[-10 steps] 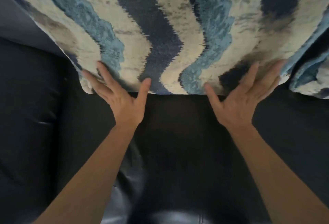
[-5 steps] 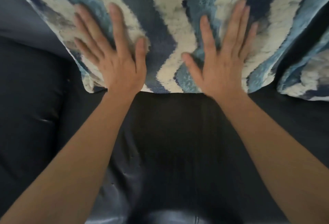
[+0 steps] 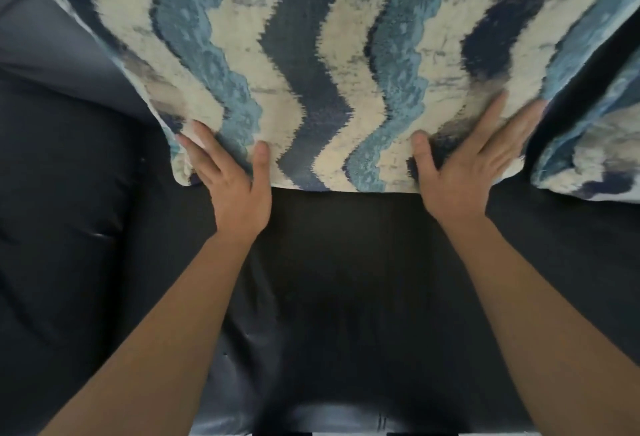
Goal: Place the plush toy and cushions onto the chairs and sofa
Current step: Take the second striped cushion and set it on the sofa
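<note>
A large cushion [image 3: 311, 54] with wavy blue, navy and cream stripes leans upright against the back of a dark leather sofa [image 3: 346, 279]. My left hand [image 3: 235, 186] lies flat on its lower left corner, fingers spread and thumb up. My right hand [image 3: 464, 175] rests flat on the lower right corner, its fingers blurred. Neither hand wraps around the fabric. A second cushion [image 3: 595, 144] with the same pattern stands just to the right, touching the first. No plush toy is in view.
The dark seat runs from the cushions' lower edge toward me. A dark padded sofa section [image 3: 62, 227] sits on the left, with the greyer backrest [image 3: 52, 37] above it.
Both hands slid down from the middle of the cushion's face to its lower corners. The cushion now stands more upright and fills more of the view.
</note>
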